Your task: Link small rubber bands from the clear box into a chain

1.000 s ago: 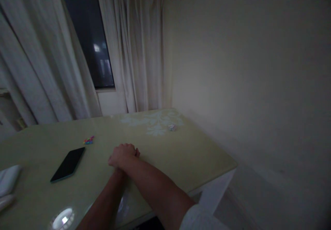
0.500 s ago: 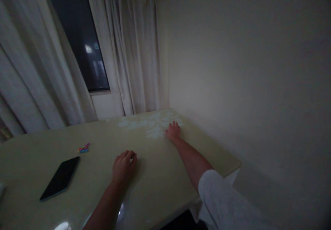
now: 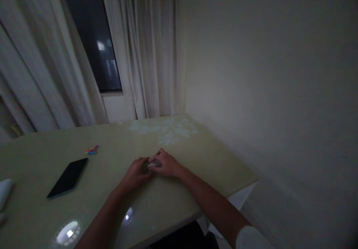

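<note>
Above the pale tabletop [image 3: 212, 159], my two hands meet close together. My left hand [image 3: 136, 173] is closed with its fingertips curled at the near side of a small greyish, shiny object [image 3: 154, 164], whose kind I cannot make out. From the other side my right hand [image 3: 167, 164] closes on the same object with thumb and fingers. Fingers cover much of it, so only a pale glossy patch shows between the hands.
A dark tablet [image 3: 68, 178] lies left of my hands. Behind it sits a small cluster of colourful pieces [image 3: 92, 150]. A white object [image 3: 4, 193] is at the left edge. Curtains [image 3: 151, 55] and a wall [image 3: 265, 84] border the table.
My right hand has come back from the far right part of the table to meet my left hand, and now grips the small object with it. The view has shifted slightly.
</note>
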`<move>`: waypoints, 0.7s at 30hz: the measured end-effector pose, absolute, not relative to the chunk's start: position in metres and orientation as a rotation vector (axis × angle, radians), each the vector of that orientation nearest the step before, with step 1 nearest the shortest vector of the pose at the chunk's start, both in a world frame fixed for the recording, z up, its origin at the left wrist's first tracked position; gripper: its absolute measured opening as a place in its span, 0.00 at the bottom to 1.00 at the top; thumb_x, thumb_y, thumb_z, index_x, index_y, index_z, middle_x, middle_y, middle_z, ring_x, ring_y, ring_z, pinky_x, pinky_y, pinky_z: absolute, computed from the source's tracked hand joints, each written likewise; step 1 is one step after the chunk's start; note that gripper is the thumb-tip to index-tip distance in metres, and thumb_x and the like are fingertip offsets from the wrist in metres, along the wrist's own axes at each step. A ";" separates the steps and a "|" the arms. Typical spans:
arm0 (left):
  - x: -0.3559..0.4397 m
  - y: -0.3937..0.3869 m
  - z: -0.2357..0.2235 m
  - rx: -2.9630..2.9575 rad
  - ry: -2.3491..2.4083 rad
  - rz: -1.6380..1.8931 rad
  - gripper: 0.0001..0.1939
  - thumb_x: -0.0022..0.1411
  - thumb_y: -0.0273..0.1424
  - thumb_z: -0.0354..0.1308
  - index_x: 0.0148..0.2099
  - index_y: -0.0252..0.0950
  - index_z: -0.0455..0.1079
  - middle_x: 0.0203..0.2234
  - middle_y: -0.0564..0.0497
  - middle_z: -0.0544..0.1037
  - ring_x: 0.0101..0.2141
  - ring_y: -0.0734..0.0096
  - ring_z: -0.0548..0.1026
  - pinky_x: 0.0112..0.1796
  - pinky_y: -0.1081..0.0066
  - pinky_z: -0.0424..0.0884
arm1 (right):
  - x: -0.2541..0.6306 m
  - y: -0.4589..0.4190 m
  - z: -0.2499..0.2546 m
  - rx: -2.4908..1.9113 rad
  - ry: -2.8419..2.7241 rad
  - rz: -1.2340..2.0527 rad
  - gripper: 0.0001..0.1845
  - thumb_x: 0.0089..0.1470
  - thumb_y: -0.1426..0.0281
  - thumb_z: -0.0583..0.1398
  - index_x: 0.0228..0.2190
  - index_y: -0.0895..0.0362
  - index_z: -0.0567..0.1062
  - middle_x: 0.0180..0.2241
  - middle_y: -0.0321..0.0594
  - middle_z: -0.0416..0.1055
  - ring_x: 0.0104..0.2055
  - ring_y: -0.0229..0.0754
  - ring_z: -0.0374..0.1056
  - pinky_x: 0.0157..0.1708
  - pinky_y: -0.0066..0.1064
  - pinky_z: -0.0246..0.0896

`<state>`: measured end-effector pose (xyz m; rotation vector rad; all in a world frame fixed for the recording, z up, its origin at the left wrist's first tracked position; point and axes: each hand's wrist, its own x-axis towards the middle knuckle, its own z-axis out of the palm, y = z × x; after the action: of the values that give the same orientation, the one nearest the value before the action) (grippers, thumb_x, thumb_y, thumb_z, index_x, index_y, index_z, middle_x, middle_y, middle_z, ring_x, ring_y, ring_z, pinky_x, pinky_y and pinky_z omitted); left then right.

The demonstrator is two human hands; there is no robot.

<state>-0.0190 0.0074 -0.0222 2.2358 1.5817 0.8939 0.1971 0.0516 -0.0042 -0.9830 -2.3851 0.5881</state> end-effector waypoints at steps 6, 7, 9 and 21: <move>-0.025 0.001 -0.017 2.140 1.517 0.927 0.33 0.49 0.38 0.70 0.57 0.35 0.74 0.50 0.40 0.81 0.51 0.47 0.79 0.53 0.53 0.74 | 0.216 0.061 -0.017 -0.803 -2.309 0.840 0.31 0.50 0.60 0.76 0.54 0.51 0.80 0.52 0.43 0.73 0.47 0.43 0.73 0.47 0.32 0.70; -0.024 0.000 -0.017 2.124 1.512 0.932 0.33 0.48 0.38 0.70 0.57 0.35 0.75 0.49 0.39 0.81 0.50 0.47 0.79 0.53 0.53 0.74 | 0.218 0.062 -0.018 -0.789 -2.302 0.865 0.33 0.49 0.60 0.77 0.55 0.51 0.79 0.49 0.41 0.75 0.44 0.42 0.74 0.45 0.31 0.70; -0.023 -0.001 -0.016 2.099 1.501 0.940 0.33 0.47 0.37 0.71 0.56 0.34 0.75 0.48 0.39 0.81 0.50 0.47 0.79 0.52 0.54 0.74 | 0.220 0.063 -0.018 -0.773 -2.284 0.891 0.35 0.47 0.60 0.77 0.55 0.53 0.78 0.46 0.40 0.76 0.42 0.42 0.73 0.42 0.31 0.70; -0.014 -0.009 -0.003 2.016 1.430 0.941 0.36 0.48 0.41 0.74 0.57 0.35 0.71 0.47 0.41 0.81 0.44 0.53 0.81 0.46 0.59 0.77 | 0.225 0.061 -0.012 -0.684 -2.270 0.830 0.41 0.40 0.59 0.80 0.56 0.52 0.78 0.52 0.45 0.75 0.40 0.42 0.75 0.44 0.34 0.71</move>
<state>-0.0137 -0.0089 -0.0031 2.0156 1.4300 0.9415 0.2255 0.0610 -0.0123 -0.6844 -2.2697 0.8303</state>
